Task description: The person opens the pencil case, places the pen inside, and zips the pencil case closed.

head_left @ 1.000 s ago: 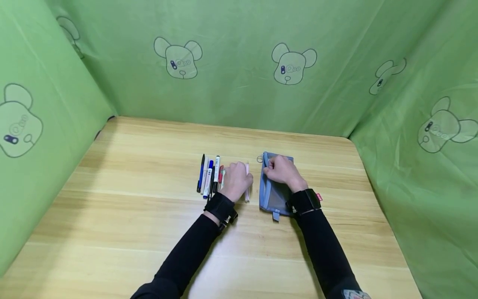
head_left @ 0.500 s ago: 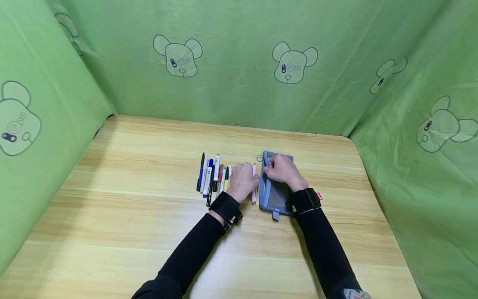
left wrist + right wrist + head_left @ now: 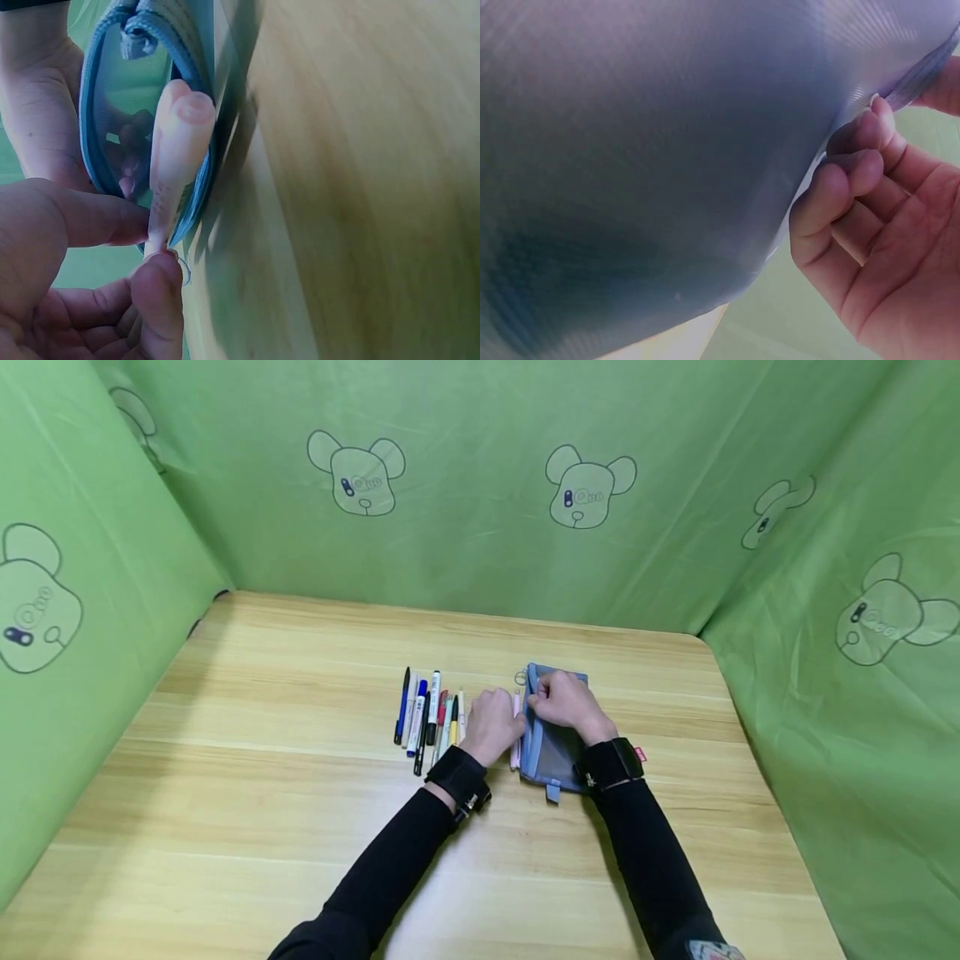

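Note:
A blue mesh pencil pouch (image 3: 553,750) lies on the wooden table (image 3: 300,810). My right hand (image 3: 567,701) grips its zipper edge and holds the mouth apart; the right wrist view shows the mesh wall (image 3: 645,150) with curled fingers (image 3: 855,172) on its rim. My left hand (image 3: 495,720) pinches a pale pink pen (image 3: 516,735) between thumb and forefinger. The left wrist view shows that pink pen (image 3: 176,150) lying right at the pouch opening (image 3: 112,97). A row of several pens and markers (image 3: 429,714) lies just left of my left hand.
Green cloth walls printed with bear faces (image 3: 589,487) close in the table on three sides. A small metal ring (image 3: 521,677) sits at the pouch's far corner. A red tag (image 3: 641,754) shows by my right wrist.
My left hand has carried the pink pen rightward, from beside the pen row to the pouch's open edge. More pens of the row are now uncovered. The right hand has stayed on the pouch.

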A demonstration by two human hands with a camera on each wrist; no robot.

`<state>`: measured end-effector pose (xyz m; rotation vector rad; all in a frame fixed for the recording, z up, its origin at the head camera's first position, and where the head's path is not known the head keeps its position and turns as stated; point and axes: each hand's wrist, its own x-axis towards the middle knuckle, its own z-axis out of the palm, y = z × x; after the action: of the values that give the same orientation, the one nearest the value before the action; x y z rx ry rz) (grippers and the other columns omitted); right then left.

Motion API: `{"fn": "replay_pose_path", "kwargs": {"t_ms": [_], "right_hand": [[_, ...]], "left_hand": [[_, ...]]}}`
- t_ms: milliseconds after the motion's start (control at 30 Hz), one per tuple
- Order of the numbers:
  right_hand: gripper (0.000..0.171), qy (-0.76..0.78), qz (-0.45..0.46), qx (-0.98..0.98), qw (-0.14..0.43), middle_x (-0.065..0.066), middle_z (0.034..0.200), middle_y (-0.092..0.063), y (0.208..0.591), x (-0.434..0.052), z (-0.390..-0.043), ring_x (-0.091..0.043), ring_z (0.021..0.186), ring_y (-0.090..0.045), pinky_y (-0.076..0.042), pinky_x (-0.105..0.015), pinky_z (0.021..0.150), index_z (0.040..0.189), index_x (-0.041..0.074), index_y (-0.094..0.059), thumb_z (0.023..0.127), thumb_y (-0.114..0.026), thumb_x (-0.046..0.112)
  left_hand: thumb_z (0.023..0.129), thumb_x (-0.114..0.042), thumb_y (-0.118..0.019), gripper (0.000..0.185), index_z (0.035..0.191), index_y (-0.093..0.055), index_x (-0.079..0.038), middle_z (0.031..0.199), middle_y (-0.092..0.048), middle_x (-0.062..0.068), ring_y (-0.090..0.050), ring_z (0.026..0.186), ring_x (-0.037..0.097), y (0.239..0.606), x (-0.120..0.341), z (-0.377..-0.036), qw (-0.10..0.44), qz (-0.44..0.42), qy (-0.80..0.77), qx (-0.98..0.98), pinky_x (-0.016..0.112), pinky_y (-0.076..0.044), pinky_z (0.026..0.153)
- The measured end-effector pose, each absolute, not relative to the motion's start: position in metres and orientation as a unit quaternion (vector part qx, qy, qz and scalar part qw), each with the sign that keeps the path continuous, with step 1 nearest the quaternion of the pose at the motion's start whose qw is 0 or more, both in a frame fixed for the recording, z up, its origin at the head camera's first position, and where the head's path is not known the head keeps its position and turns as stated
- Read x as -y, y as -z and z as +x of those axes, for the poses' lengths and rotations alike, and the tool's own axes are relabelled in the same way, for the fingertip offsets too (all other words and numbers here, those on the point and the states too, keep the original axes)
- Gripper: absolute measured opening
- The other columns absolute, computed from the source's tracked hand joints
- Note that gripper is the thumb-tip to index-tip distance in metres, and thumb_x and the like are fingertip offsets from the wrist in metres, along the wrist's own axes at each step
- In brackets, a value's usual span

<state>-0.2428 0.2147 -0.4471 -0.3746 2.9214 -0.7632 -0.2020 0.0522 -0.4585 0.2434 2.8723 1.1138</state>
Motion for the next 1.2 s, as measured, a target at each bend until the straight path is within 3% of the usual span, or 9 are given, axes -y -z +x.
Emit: {"fn": "replay_pose_path", "kwargs": {"t_ms": [200,467,933,1200], "right_hand": [[0.029,0.254,-0.123,-0.958,0.053,0.002,0.059,-0.047,0.449,-0.213,-0.242,-0.016,0.055,-0.046,-0.036,-0.027,0.056,0.062,0.015,-0.051,0.088,-0.063,0.021],[0.029,0.251,-0.131,-0.958,0.039,0.003,0.058,-0.047,0.449,-0.213,-0.244,-0.015,0.054,-0.045,-0.035,-0.027,0.055,0.061,0.015,-0.050,0.086,-0.064,0.020],[0.030,0.250,-0.138,-0.958,0.036,0.004,0.057,-0.045,0.451,-0.215,-0.244,-0.014,0.053,-0.044,-0.034,-0.027,0.055,0.061,0.016,-0.049,0.087,-0.064,0.019],[0.029,0.241,-0.137,-0.960,0.036,0.004,0.058,-0.046,0.451,-0.215,-0.243,-0.014,0.055,-0.045,-0.036,-0.027,0.057,0.062,0.016,-0.050,0.087,-0.065,0.020]], "left_hand": [[0.090,-0.014,-0.069,0.045,0.056,-0.040,-0.015,0.053,-0.043,-0.001,-0.045,0.043,0.010,0.461,-0.055,-0.203,0.028,0.083,-0.356,-0.931,0.019,-0.031,0.035],[0.091,-0.016,-0.069,0.043,0.057,-0.044,-0.014,0.054,-0.047,-0.001,-0.050,0.043,0.011,0.463,-0.059,-0.205,0.033,0.076,-0.348,-0.934,0.019,-0.032,0.036],[0.091,-0.016,-0.068,0.046,0.053,-0.042,-0.016,0.047,-0.037,-0.006,-0.043,0.040,0.009,0.474,-0.062,-0.206,0.022,0.089,-0.358,-0.929,0.020,-0.027,0.037],[0.093,-0.014,-0.069,0.048,0.053,-0.042,-0.014,0.048,-0.035,-0.006,-0.041,0.045,0.011,0.478,-0.063,-0.207,-0.001,0.105,-0.375,-0.921,0.021,-0.027,0.045]]}}
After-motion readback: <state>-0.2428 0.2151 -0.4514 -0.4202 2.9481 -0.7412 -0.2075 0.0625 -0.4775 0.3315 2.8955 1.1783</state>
